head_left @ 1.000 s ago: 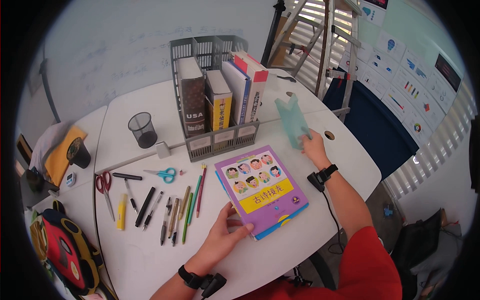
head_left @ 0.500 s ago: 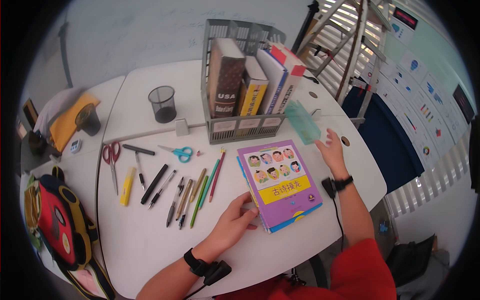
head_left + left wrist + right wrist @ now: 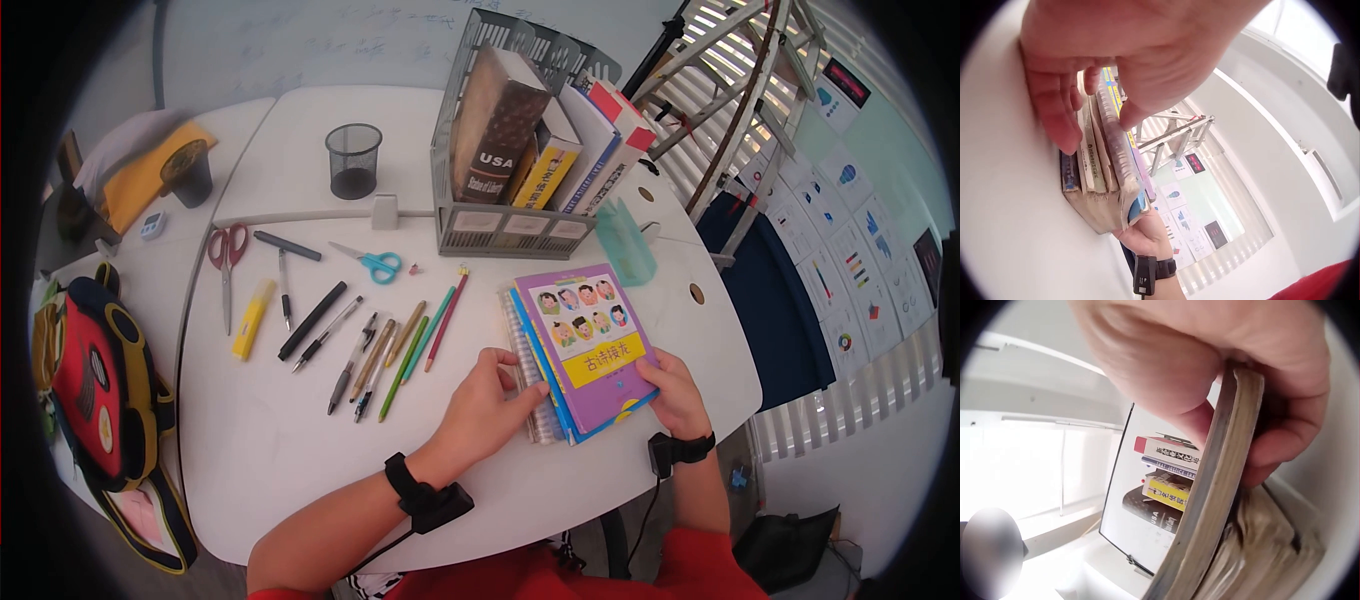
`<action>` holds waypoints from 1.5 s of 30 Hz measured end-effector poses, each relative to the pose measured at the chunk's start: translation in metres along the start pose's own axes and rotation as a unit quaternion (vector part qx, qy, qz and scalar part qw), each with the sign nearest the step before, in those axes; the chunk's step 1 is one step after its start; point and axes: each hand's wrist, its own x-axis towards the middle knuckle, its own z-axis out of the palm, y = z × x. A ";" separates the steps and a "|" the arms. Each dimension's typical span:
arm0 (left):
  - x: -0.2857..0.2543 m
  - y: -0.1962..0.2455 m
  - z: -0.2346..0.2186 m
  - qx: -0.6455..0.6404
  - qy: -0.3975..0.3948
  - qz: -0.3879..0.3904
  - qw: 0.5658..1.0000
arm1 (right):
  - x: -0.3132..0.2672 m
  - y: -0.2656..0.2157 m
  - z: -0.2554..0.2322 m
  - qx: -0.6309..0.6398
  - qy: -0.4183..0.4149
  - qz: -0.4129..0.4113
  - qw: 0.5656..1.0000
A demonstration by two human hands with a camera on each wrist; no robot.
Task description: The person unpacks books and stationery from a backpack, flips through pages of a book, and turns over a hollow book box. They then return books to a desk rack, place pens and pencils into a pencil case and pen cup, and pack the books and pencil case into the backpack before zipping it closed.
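Observation:
A purple picture-covered book (image 3: 600,352) lies on top of a stack, tilted a little, over a blue book (image 3: 540,345) and a spiral-bound notebook (image 3: 516,330). My right hand (image 3: 682,398) grips the purple book's right edge, thumb on the cover and fingers underneath; the right wrist view shows a gap below the raised edge (image 3: 1239,434). On the other side, my left hand (image 3: 490,405) rests against the stack with its thumb over the notebook. In the left wrist view, its fingers (image 3: 1060,119) lie along the spines of thicker books (image 3: 1093,165) beneath.
Behind the stack stands a grey file rack (image 3: 480,235) holding several upright books, with a translucent teal holder (image 3: 628,248) beside it. Pens and pencils (image 3: 375,350), scissors (image 3: 228,265) and a mesh cup (image 3: 353,165) are to the left. A backpack (image 3: 100,385) sits at the far left.
My right hand has left the teal holder and come back to the purple book's right edge. The purple book has shifted and tilted, showing more of the blue book and notebook. The left hand stayed alongside.

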 end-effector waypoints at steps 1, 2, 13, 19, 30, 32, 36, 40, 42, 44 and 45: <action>-0.001 0.001 -0.001 -0.001 0.003 0.000 1.000 | -0.002 0.001 0.001 0.030 0.004 -0.009 1.000; -0.002 0.003 -0.001 0.002 0.004 -0.003 1.000 | -0.005 0.004 0.000 0.029 0.002 -0.009 1.000; -0.003 0.002 -0.004 -0.033 -0.040 -0.018 0.999 | -0.037 0.019 0.010 0.463 -0.013 0.032 0.886; -0.008 0.011 -0.005 -0.103 -0.001 0.004 0.995 | -0.048 0.009 0.044 0.311 0.176 -0.068 0.932; -0.005 -0.001 0.004 -0.088 0.054 0.031 0.994 | -0.054 0.008 0.060 -0.428 0.294 -0.263 0.813; -0.027 0.026 0.010 0.004 0.049 0.131 0.990 | -0.059 0.006 0.062 -0.507 0.327 -0.374 0.704; -0.062 0.085 0.029 0.209 0.009 0.428 0.879 | -0.093 -0.020 0.097 -0.352 0.182 -0.170 0.902; -0.067 0.106 0.047 0.348 -0.063 0.576 0.737 | -0.099 -0.008 0.108 -0.199 -0.089 -0.157 0.963; -0.066 0.107 0.049 0.341 -0.080 0.584 0.732 | -0.099 -0.006 0.108 -0.208 -0.082 -0.163 0.961; -0.069 0.104 0.053 0.358 -0.084 0.602 0.709 | -0.098 -0.005 0.108 -0.222 -0.060 -0.166 0.959; -0.070 0.103 0.053 0.358 -0.085 0.600 0.711 | -0.098 -0.004 0.108 -0.229 -0.049 -0.166 0.958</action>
